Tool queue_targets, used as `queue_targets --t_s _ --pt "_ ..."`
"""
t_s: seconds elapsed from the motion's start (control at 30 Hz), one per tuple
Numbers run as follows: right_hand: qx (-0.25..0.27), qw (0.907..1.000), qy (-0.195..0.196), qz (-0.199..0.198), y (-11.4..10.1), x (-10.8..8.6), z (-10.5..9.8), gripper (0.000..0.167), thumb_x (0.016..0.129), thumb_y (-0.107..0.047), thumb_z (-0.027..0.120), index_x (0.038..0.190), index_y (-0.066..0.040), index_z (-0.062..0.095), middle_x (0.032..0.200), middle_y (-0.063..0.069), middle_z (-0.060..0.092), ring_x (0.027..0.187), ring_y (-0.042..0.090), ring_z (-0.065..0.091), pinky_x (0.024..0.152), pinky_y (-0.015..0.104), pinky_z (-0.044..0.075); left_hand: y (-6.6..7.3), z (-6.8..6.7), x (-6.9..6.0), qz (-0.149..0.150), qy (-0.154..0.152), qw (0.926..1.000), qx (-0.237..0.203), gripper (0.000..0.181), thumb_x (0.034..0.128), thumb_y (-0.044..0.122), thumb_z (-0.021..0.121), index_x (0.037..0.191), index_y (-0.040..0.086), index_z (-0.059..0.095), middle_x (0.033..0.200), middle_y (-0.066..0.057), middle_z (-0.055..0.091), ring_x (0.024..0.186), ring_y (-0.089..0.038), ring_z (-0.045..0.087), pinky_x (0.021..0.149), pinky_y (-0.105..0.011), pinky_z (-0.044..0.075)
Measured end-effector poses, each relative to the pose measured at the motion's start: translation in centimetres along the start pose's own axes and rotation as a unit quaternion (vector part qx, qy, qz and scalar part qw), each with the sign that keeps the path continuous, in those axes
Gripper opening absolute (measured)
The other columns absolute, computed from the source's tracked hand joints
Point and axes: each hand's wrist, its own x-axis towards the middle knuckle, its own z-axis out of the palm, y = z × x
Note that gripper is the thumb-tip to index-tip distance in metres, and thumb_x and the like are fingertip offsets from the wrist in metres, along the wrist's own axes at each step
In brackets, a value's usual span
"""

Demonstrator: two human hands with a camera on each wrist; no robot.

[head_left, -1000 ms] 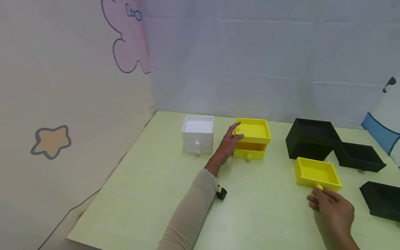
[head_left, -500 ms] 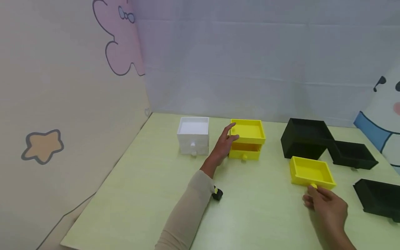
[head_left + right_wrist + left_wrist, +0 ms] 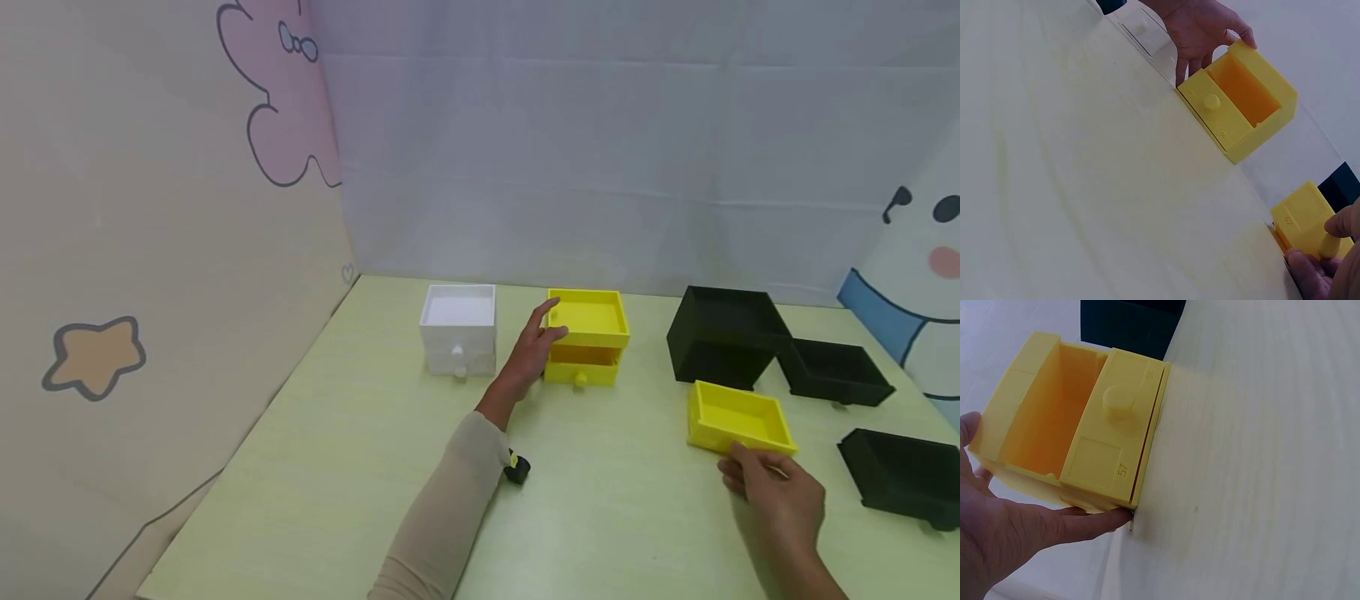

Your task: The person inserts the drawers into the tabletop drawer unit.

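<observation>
My left hand (image 3: pixel 527 354) rests on the left side of a yellow cabinet (image 3: pixel 588 317). Its thumb touches the top rim and its fingers (image 3: pixel 1094 526) lie extended along the side. An upper slot stands vacant in this cabinet, above a lower drawer (image 3: pixel 1107 434) that is pushed in and has a round knob. To the right, my right hand (image 3: pixel 783 496) pinches the knob of a separate yellow drawer (image 3: pixel 742 417) between thumb and fingers. That drawer is level and vacant, its front toward me. Whether it touches the table I cannot tell.
A white cabinet (image 3: pixel 459 329) stands left of the yellow one. Behind the yellow drawer is a black cabinet (image 3: pixel 723 333), with a black drawer (image 3: pixel 834 371) beside it and another black drawer (image 3: pixel 903 475) nearer me. Walls border the table (image 3: pixel 315 475) at the back and left.
The head view has turned slightly right, so everything sits further left. My right thumb and fingers now cover more of the drawer's knob. The left hand stays on the yellow cabinet.
</observation>
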Motion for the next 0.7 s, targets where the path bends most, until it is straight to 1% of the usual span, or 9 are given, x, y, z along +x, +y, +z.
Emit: queue_targets --t_s 0.1,0.2,0.37,0.53,0.7 --pt "-0.001 1.0000 0.002 -0.006 0.1 -0.1 0.0 0.049 0.099 -0.029 0.062 0.134 0.004 0.053 0.070 -0.012 0.063 0.058 0.001 0.065 0.049 0.016 0.049 0.0 0.0 0.1 0.002 -0.001 1.0000 0.001 0.051 0.1004 0.039 0.050 0.149 0.044 0.037 0.161 0.003 0.026 0.134 -0.029 0.042 0.107 -0.055 0.034" --pt "0.002 0.9999 0.004 -0.010 0.2 -0.3 0.1 0.048 0.098 -0.030 0.062 0.134 0.002 0.055 0.071 -0.014 0.064 0.059 0.000 0.065 0.049 0.014 0.048 -0.1 -0.1 0.1 0.003 -0.002 1.0000 0.001 0.051 0.1007 0.038 0.050 0.149 0.045 0.037 0.161 0.004 0.024 0.135 -0.029 0.041 0.108 -0.055 0.034" --pt "0.004 0.9999 0.002 -0.014 0.3 -0.7 0.5 0.046 0.098 -0.030 0.062 0.131 0.001 0.057 0.070 -0.013 0.066 0.059 0.001 0.066 0.051 0.014 0.049 -0.1 -0.2 -0.1 0.002 -0.001 1.0000 0.001 0.051 0.1003 0.038 0.050 0.149 0.045 0.037 0.162 0.004 0.024 0.135 -0.029 0.041 0.108 -0.056 0.033" --pt "-0.011 0.9987 0.001 -0.049 0.5 -1.5 1.2 0.046 0.098 -0.031 0.062 0.130 0.003 0.059 0.072 -0.006 0.071 0.060 0.001 0.067 0.053 0.015 0.050 0.1 -0.2 -0.1 0.002 -0.001 1.0000 0.002 0.051 0.1003 0.039 0.050 0.150 0.045 0.037 0.162 0.004 0.024 0.136 -0.029 0.041 0.109 -0.056 0.032" --pt "-0.036 0.9949 0.012 -0.093 0.8 -2.1 1.7 0.049 0.097 -0.036 0.062 0.126 0.004 0.061 0.082 0.005 0.075 0.059 -0.001 0.066 0.055 0.012 0.049 0.1 -0.2 -0.1 0.005 -0.005 1.0000 0.000 0.053 0.1009 0.039 0.049 0.152 0.043 0.034 0.163 0.005 0.021 0.139 -0.030 0.037 0.110 -0.057 0.031"
